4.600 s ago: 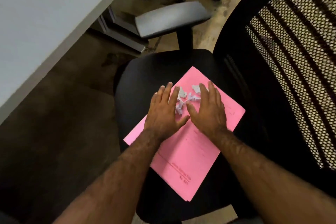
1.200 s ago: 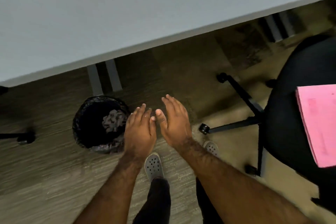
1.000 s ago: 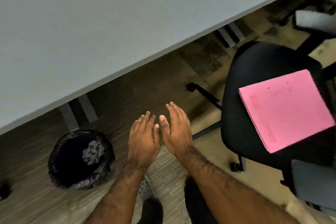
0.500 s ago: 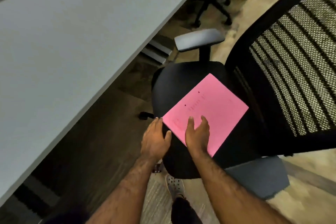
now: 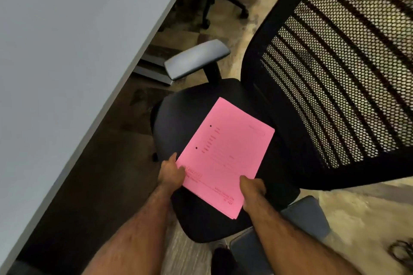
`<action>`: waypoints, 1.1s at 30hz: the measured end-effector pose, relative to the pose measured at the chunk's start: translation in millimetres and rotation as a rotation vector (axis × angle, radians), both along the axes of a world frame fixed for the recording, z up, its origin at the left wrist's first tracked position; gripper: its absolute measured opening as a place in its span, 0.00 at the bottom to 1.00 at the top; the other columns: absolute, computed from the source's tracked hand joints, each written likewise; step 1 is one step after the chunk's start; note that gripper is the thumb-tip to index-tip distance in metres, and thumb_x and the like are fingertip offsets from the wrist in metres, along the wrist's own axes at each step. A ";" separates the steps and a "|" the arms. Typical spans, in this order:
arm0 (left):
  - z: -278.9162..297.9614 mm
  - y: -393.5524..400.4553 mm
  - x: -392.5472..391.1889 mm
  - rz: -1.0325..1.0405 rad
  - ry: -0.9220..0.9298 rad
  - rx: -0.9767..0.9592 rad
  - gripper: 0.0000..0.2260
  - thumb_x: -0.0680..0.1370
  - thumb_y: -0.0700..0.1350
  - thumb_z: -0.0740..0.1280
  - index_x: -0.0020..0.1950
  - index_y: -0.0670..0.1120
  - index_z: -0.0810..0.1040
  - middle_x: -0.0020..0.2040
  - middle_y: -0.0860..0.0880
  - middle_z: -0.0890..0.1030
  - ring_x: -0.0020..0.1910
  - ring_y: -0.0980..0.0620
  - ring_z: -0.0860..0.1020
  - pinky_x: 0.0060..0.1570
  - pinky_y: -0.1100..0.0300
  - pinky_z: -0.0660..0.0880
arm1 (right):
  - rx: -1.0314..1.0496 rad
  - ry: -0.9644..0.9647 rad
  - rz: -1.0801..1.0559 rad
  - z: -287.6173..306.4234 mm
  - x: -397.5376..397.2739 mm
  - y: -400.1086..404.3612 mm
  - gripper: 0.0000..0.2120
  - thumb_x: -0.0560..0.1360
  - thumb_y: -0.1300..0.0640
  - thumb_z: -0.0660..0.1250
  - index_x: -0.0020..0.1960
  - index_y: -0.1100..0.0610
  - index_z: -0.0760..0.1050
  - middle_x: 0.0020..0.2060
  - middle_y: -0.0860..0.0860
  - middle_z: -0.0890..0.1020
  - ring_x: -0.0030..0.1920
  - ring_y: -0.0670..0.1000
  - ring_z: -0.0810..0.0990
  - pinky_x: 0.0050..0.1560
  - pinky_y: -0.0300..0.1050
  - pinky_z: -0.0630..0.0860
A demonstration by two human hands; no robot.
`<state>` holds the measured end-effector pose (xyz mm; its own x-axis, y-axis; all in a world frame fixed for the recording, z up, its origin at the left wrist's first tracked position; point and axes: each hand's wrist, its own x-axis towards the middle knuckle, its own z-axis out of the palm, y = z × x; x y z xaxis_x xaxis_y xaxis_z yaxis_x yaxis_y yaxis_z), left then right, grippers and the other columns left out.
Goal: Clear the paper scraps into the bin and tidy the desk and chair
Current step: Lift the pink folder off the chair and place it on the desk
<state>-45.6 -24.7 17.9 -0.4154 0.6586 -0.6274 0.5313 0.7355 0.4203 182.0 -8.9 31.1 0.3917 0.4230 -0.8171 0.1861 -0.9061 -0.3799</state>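
Both hands pinch the pink papers on the chair seat, left hand at 7 o'clock, right hand at 5; mesh backrest at 2, desk at 10.

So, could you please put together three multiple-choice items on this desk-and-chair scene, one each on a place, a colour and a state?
1. Where do the pink papers lie?
A. on the desk
B. on the chair seat
C. on the floor

2. What colour are the chair's armrest pads?
A. grey
B. pink
C. white

3. What are the hands doing with the papers?
A. resting flat on top
B. hanging clear of them
C. gripping their near edge, one at each corner

Answers:
1 B, the stack sits over the black chair seat, not the desk.
2 A, the armrest pad is grey.
3 C, the left hand and right hand pinch the near corners.
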 end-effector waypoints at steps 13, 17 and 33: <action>133.7 -36.0 -22.4 0.275 -0.344 0.312 0.07 0.79 0.42 0.60 0.55 0.50 0.73 0.46 0.47 0.83 0.44 0.50 0.83 0.44 0.50 0.82 | 0.290 0.132 -0.019 88.1 -31.3 -38.0 0.22 0.74 0.58 0.65 0.66 0.53 0.64 0.52 0.58 0.80 0.46 0.59 0.81 0.45 0.60 0.82; 182.9 -92.0 -41.0 0.337 -0.445 0.451 0.05 0.78 0.46 0.62 0.52 0.54 0.73 0.45 0.48 0.83 0.42 0.54 0.84 0.40 0.57 0.79 | 0.414 0.223 0.057 127.4 -51.9 -65.2 0.19 0.77 0.56 0.64 0.67 0.54 0.67 0.51 0.57 0.81 0.47 0.58 0.81 0.46 0.55 0.81; 279.3 -325.9 -148.1 0.955 -0.442 0.790 0.10 0.78 0.45 0.65 0.58 0.56 0.70 0.47 0.47 0.84 0.41 0.50 0.85 0.38 0.55 0.82 | 0.776 0.245 0.805 276.1 -242.0 -157.1 0.16 0.76 0.59 0.64 0.63 0.51 0.71 0.44 0.49 0.80 0.41 0.52 0.82 0.35 0.47 0.78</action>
